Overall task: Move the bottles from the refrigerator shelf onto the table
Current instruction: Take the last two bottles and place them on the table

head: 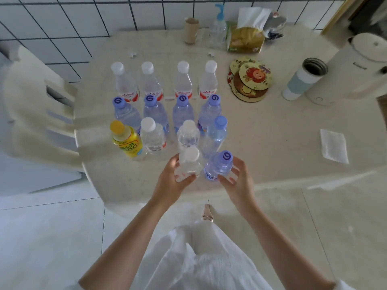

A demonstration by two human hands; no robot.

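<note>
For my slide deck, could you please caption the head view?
Left hand and right hand set two bottles down beside twelve on the table.

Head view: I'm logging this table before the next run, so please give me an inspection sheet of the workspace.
Surface: pale table, mostly bare on the right.
Job's things: twelve bottles standing in three rows; a white-capped bottle and a blue-capped bottle in hand nearest the edge.
Clutter: coasters, mug, tissue pack, pump bottle, folded napkin.
Grippers: left hand grips the white-capped bottle; right hand grips the blue-capped bottle.
Cables: nothing seen.
Surroundings: tiled wall, chair, kettle.
</note>
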